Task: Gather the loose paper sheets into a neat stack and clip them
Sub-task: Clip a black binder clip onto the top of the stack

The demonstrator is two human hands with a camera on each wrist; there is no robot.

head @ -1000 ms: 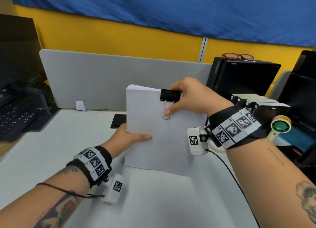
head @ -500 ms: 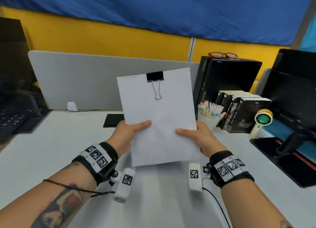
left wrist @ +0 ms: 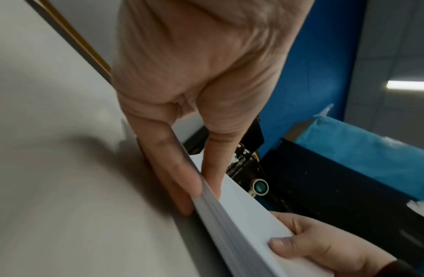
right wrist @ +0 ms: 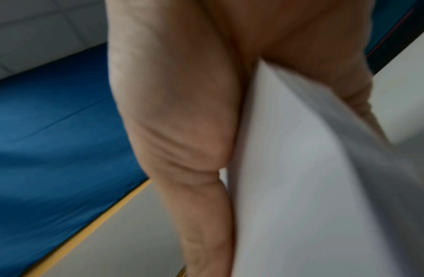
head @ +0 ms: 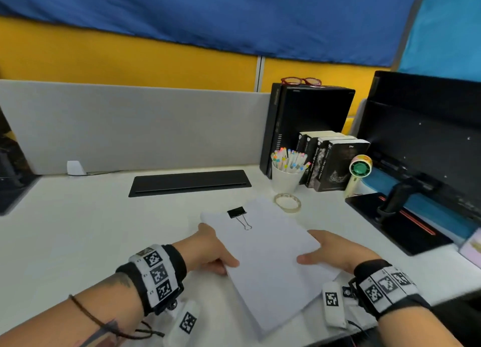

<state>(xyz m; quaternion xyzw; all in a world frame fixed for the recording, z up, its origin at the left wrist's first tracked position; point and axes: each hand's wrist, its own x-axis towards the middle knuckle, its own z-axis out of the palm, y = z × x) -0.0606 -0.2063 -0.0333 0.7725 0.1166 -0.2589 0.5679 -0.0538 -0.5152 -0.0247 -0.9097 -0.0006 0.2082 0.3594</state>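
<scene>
The thick white paper stack [head: 265,258], bound at its far edge by a black metal binder clip [head: 236,212], is being held low over the white bench [head: 78,237], pinched by the left hand [head: 210,250] and right hand [head: 338,253] at opposite sides, seemingly for level laying down.

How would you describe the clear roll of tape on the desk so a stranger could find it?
Start at the white cup of colourful markers on the white desk. Just in front of it lies the clear tape roll, beside the clipped white paper stack. It is the only see-through ring there.
</scene>
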